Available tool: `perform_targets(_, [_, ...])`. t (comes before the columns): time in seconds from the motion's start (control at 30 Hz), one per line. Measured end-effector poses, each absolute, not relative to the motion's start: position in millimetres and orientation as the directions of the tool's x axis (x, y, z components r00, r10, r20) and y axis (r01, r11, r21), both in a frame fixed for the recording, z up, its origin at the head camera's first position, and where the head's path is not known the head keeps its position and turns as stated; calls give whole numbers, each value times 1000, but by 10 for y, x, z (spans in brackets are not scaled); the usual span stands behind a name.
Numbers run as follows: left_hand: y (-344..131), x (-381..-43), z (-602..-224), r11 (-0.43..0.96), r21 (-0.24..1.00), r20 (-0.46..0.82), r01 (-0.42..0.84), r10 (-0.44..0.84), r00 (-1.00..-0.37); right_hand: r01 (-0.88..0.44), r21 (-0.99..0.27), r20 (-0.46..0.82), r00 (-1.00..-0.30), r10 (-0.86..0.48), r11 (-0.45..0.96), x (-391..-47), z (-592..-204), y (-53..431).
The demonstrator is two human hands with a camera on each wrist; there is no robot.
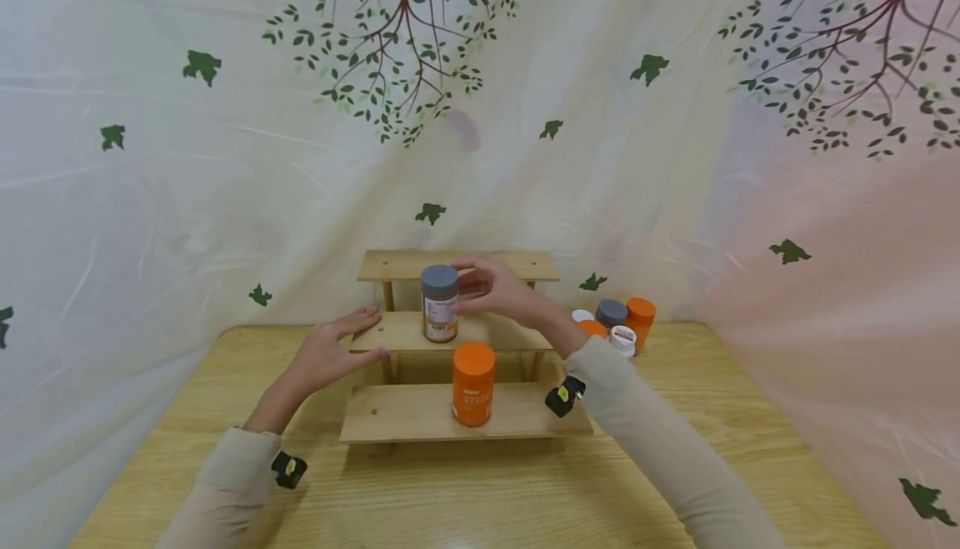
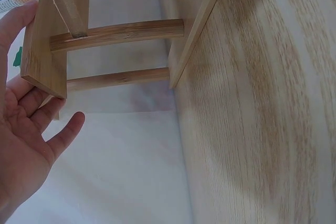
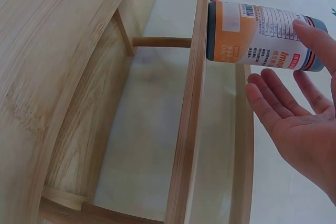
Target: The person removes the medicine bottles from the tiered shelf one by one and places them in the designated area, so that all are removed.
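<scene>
On the middle shelf of a wooden stepped rack (image 1: 397,426) stands an upright supplement bottle (image 1: 440,307) with a grey cap and a white-and-orange label. My right hand (image 1: 498,291) is at its right side. In the right wrist view, the thumb (image 3: 310,32) overlaps the bottle near the cap and the other fingers spread loosely beside it. My left hand (image 1: 330,353) rests at the left end of the middle shelf, thumb along the front edge, fingers toward the back. In the left wrist view its fingers touch the board's end (image 2: 44,74).
An orange bottle (image 1: 473,386) stands on the lowest shelf, in front of the grey-capped one. To the right behind my right forearm, several more bottles, including an orange one (image 1: 641,320) and a grey-capped one (image 1: 611,312), cluster on the wooden table (image 1: 720,432). A patterned curtain (image 1: 300,157) hangs behind.
</scene>
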State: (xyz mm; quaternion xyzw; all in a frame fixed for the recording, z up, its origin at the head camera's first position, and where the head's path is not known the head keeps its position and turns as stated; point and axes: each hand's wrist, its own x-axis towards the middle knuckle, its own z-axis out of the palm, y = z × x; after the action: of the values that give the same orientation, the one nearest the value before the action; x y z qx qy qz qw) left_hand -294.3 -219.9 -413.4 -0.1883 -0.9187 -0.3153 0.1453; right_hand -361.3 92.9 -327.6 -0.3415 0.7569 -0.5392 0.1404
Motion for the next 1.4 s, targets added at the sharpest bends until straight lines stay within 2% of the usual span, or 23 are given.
perform_targets(1.4, [-2198,-2929,-4144,722,520,423,456,246,-872,-405,-891,179,-726,-664,203,-3571,-3277,820])
